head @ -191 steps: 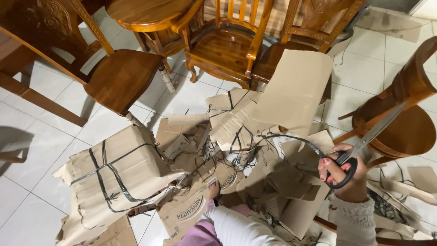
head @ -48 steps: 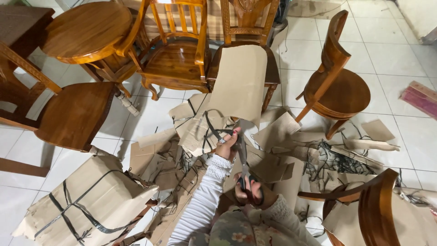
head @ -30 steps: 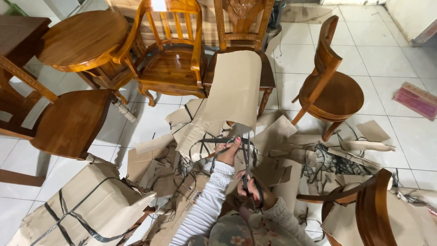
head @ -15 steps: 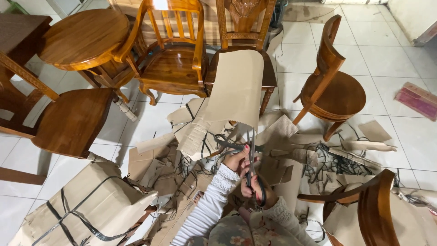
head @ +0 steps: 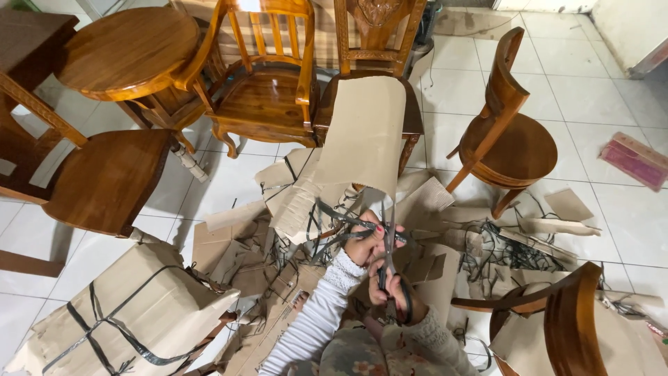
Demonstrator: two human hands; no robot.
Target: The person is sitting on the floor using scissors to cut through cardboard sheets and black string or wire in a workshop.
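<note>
In the lower middle of the frame the right hand (head: 390, 292) holds the scissors (head: 387, 261). Its fingers are closed through the black handle loops, and the blades point up toward the cardboard (head: 355, 157). The left hand (head: 367, 240) is just above the right hand, with a white knitted sleeve on the arm. Its fingers are curled tightly around a black strap (head: 334, 216), and the scissors' blades pass just beside this hand. I cannot tell if the blades already touch the strap.

The cardboard is a long tan sheet in the centre of the frame. It leans up against a dark wooden chair (head: 376, 42) at the top middle. Its lower part is crumpled, and loose black straps hang around it.

Torn cardboard pieces and more strap lie over the white tiled floor (head: 598, 202) around the hands. At the lower left there is a bundle (head: 125, 320) wrapped in cardboard and tied with crossed black straps. An armchair (head: 261, 83) stands in the upper middle, a round table (head: 125, 49) at the upper left, and a round-seat chair (head: 511, 139) at the right. Another chair back (head: 567, 327) is at the lower right, near the right elbow. A pink flat thing (head: 637, 160) lies on the floor at the right edge.
</note>
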